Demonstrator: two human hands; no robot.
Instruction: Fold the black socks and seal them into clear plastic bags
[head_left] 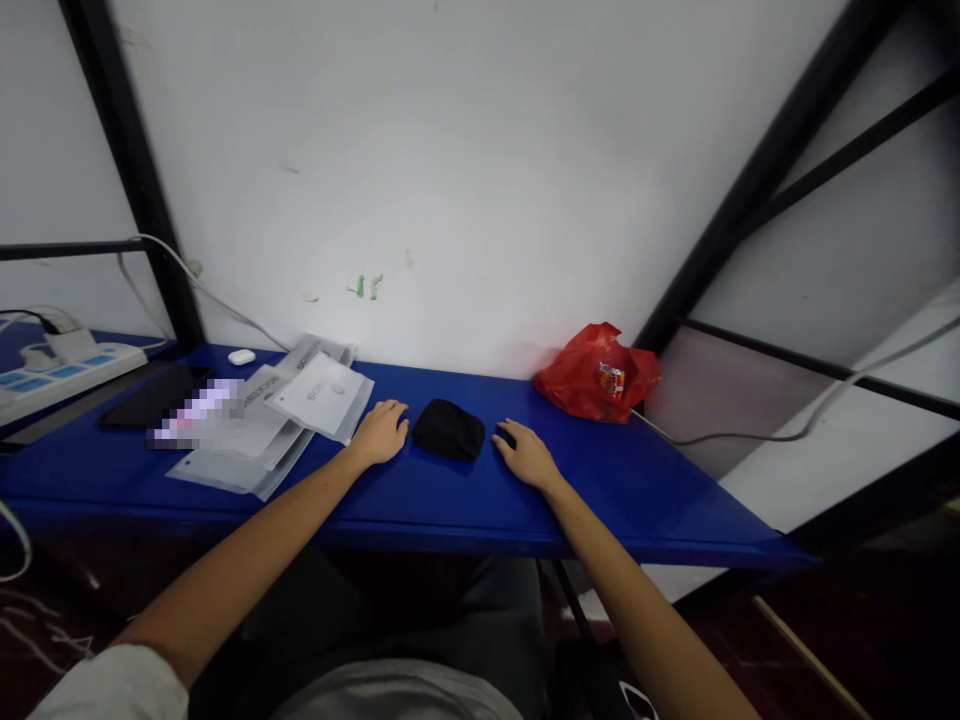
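A folded piece of black fabric or small black pouch (448,431) lies on the blue desk (450,510) between my hands; its exact kind is unclear. My left hand (381,432) rests on the desk just left of it, fingers stretched out and holding nothing. On the other side, my right hand (526,454) lies with fingers apart, a small gap from the black fabric. Frosted plastic zip bags (322,394) with grey printing are spread beside my left hand, the nearest one close to its wrist and fingers.
A red plastic bag (596,375) stands at the back right against the wall. To the left are a white earbud case (241,357), a dark tablet-like slab (154,397) and a power strip (75,375) with plugs. Black metal posts (142,170) frame the desk.
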